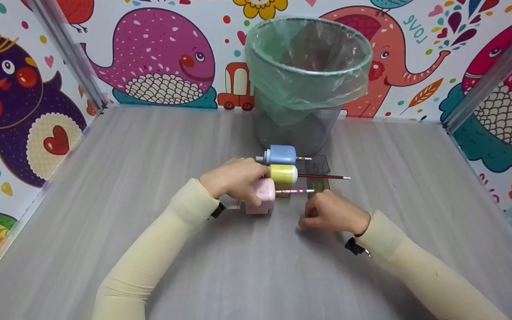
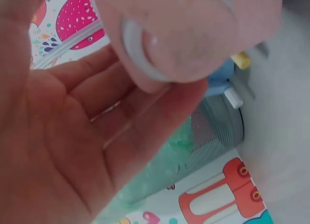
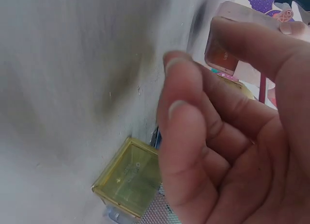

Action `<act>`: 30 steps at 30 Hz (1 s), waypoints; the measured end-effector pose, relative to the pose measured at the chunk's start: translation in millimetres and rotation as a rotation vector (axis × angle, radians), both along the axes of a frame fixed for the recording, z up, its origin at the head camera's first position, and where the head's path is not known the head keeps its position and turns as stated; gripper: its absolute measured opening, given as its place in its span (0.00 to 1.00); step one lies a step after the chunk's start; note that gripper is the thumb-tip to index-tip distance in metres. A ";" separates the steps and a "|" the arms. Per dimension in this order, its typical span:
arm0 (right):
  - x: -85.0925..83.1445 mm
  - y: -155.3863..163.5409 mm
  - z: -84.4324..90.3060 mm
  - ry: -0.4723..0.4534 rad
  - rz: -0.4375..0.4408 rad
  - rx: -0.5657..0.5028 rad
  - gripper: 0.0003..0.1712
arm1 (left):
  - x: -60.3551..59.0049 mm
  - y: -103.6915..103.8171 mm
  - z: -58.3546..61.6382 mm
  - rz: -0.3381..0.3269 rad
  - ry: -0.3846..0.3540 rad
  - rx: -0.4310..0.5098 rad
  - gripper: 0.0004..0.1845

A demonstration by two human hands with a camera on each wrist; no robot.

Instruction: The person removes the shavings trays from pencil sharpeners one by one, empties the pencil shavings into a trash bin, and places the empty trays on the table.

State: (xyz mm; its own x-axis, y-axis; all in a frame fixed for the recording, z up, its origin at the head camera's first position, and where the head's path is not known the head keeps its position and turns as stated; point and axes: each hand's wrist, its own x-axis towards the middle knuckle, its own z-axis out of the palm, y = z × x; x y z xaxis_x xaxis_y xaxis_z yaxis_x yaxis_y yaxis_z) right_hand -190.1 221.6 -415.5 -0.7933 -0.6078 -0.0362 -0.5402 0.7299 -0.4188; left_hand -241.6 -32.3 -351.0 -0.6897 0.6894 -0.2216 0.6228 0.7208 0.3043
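Grip the pink pencil sharpener [image 1: 261, 198], nearest of three on the grey table [image 1: 149, 178], firmly in the left hand [image 1: 234, 178], keeping the loosely curled, empty right hand [image 1: 330, 213] clear of its striped pencil [image 1: 301, 191].

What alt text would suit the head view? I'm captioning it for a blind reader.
A person's left hand rests on a pink pencil sharpener with a pencil in it, the right hand loosely curled beside it on a grey table. Yellow and blue sharpeners sit behind, before a lined bin.
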 end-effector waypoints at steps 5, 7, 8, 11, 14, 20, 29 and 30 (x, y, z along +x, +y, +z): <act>1.3 -0.3 0.6 -0.002 0.054 -0.012 0.12 | 4.5 9.1 -0.4 -0.013 0.035 -0.006 0.30; 1.8 -1.3 0.9 0.004 0.077 -0.014 0.13 | 6.1 13.1 -0.2 -0.018 0.046 -0.007 0.30; 2.2 -1.7 1.2 0.004 0.082 -0.014 0.13 | 6.6 15.2 -0.1 -0.023 0.055 -0.005 0.29; 2.8 -2.9 0.8 -0.012 0.077 -0.003 0.14 | 7.3 21.3 -0.8 -0.034 0.079 -0.001 0.29; 3.6 -4.4 -0.3 -0.044 0.055 0.006 0.12 | 7.9 25.7 -2.6 -0.047 0.105 -0.001 0.29; 8.3 -5.1 -3.5 -0.077 0.033 0.019 0.13 | 10.2 33.5 -8.5 -0.075 0.155 -0.007 0.27; 10.6 -5.8 -4.9 -0.022 0.040 0.029 0.14 | 15.2 44.5 -13.5 -0.097 0.241 0.054 0.23; 10.6 -5.4 -4.7 -0.028 0.036 0.030 0.14 | 15.4 45.3 -14.4 -0.101 0.260 0.047 0.23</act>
State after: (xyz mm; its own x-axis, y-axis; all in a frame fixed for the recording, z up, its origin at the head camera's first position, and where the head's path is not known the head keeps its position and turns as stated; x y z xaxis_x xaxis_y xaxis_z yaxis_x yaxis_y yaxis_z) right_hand -179.5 216.2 -420.3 -0.7693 -0.6343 -0.0764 -0.5547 0.7225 -0.4126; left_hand -226.1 13.0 -365.4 -0.6466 0.7628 -0.0124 0.7521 0.6401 0.1568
